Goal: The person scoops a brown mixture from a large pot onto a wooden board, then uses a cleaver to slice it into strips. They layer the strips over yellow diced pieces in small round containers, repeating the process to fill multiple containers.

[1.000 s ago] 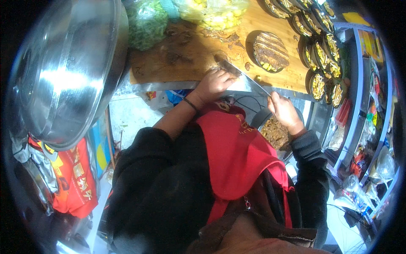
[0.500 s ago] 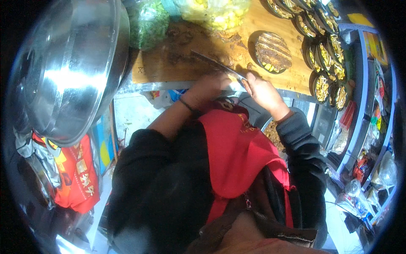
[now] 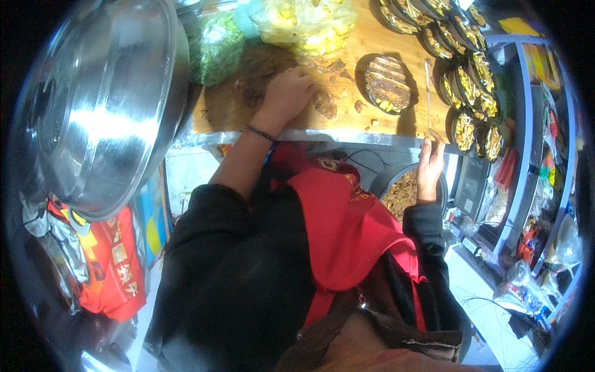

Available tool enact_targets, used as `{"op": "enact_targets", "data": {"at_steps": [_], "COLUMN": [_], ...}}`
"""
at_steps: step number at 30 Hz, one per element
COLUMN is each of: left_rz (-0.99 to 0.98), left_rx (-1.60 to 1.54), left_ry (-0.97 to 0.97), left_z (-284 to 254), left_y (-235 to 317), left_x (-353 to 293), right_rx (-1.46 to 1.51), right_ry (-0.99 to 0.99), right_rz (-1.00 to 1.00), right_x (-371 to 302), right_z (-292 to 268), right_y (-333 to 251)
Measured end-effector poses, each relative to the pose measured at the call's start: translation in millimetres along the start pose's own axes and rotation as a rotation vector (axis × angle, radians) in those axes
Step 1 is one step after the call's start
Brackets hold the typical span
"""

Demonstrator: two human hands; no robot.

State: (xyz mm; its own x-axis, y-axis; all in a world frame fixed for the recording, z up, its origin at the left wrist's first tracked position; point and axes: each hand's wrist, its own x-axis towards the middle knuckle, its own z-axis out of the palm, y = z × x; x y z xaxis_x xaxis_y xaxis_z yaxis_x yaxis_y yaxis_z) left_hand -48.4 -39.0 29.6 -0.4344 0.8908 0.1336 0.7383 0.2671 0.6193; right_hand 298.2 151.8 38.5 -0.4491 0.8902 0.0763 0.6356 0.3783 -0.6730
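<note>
My left hand (image 3: 287, 98) rests low over the wooden board (image 3: 238, 118), beside dark scraps of cooked meat (image 3: 331, 69). Its fingers curl down, and what lies beneath them is hidden. At the board's front edge, my right hand (image 3: 432, 162) pinches the handle end of a knife (image 3: 428, 93), whose thin blade points to the far side. Between the two hands stands a round black bowl (image 3: 406, 68) holding sliced browned meat (image 3: 387, 84) and yellow cubes. A brown smear of sauce and crumbs marks the wood near my left hand.
Several filled black bowls (image 3: 465, 131) crowd the board's right end. Plastic bags of green vegetables (image 3: 220, 49) and yellow chunks (image 3: 310, 25) sit at the back. A big steel basin (image 3: 111, 111) stands at left; a pot of brown food (image 3: 403, 192) is below the board's edge.
My right hand has moved right with the knife, whose blade has swung from pointing left to pointing away. My left hand has reached farther onto the board, toward the meat scraps.
</note>
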Motion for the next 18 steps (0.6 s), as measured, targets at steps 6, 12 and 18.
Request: {"op": "enact_targets", "data": {"at_steps": [6,12,18], "left_rz": [0.176,0.066,-0.209], "left_rx": [0.211,-0.049,-0.517], "left_ry": [-0.223,-0.376,-0.473], "left_z": [10,-7,-26], "left_y": [-6,6,31], "left_x": [21,24,23], "right_rx": [-0.213,-0.379,-0.575], "right_ry": [0.071,0.086,0.074], "right_rz": [0.083,0.069,0.061], "right_x": [27,52,63], "right_z": [19,31,28], "right_y": [5,-13,-32]}}
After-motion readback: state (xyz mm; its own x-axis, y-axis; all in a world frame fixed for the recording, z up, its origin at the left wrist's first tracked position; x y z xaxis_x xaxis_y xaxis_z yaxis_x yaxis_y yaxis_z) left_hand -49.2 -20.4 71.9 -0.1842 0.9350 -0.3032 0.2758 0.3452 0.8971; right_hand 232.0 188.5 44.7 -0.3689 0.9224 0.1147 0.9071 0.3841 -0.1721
